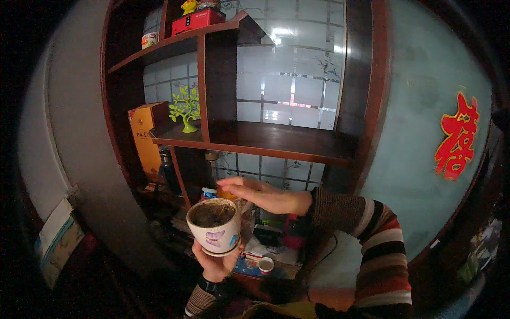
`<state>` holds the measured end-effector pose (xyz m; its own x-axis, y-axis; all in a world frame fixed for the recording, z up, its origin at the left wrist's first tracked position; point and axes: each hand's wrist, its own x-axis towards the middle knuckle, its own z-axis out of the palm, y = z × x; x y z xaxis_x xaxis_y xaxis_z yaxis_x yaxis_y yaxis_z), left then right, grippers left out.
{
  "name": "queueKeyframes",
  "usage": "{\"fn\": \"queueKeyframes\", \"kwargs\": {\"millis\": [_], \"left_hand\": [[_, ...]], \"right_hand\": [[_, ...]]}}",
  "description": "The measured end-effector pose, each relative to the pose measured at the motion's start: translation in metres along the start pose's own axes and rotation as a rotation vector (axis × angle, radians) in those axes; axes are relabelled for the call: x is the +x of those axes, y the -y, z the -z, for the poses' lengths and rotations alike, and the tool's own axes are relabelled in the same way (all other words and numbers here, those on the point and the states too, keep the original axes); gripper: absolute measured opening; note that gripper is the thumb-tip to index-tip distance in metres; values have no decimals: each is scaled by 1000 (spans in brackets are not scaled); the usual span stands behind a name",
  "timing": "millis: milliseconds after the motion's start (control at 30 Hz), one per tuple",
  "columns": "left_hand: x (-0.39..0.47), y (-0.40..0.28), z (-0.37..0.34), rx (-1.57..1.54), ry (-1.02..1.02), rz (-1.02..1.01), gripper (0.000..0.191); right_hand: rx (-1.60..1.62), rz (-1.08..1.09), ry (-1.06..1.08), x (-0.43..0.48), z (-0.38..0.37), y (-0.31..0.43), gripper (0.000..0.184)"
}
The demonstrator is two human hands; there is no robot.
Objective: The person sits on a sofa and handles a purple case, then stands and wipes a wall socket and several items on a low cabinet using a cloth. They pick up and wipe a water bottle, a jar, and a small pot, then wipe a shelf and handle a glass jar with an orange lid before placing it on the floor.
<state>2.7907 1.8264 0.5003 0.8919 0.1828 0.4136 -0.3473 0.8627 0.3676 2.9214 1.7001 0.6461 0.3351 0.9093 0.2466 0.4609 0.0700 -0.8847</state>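
Note:
A white ceramic flowerpot (214,235) with painted butterflies, holding dark soil and a few dry stalks, rests upright with its saucer (221,253) on my left hand (217,263). That hand supports it from below and wears a dark wristband. Behind the pot's rim and to the right, my right hand (267,195) is extended flat, its fingers pointing left. Nothing shows in it; its underside is hidden.
A dark wooden shelf unit (255,150) stands ahead, bearing a green tree ornament (185,109), an orange box (147,139), a dark bottle (169,171) and a red box (198,22). Below are a paper cup (265,264) and clutter. A cable (324,257) hangs at right.

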Motion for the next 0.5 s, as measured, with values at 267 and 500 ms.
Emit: {"fn": "queueKeyframes", "kwargs": {"millis": [267,500], "left_hand": [[11,15,-10,160,29,141,74],[25,18,0,53,207,122,83]], "right_hand": [[-599,254,128,-11,-7,28,82],[-522,163,118,-13,21,71,77]]}}
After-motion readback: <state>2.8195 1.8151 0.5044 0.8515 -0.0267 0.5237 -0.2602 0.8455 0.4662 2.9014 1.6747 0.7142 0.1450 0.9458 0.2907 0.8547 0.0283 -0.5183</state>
